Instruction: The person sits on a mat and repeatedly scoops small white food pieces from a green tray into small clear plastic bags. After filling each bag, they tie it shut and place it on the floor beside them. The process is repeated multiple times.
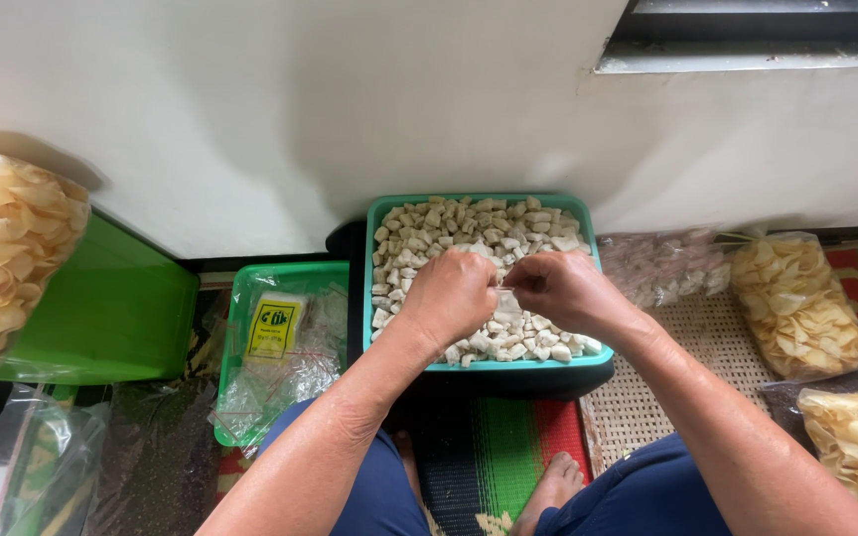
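A small clear plastic bag (504, 298) is pinched between the closed fingers of the left hand (452, 291) and right hand (560, 286), at frame centre above a green tray (479, 365) of pale cracker pieces (469, 230). Bagged chips (796, 303) are seen at right.

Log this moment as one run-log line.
left hand: pinching small clear bag | right hand: pinching same bag | under hands: green tray of pale cracker pieces | left: green basket of plastic bags
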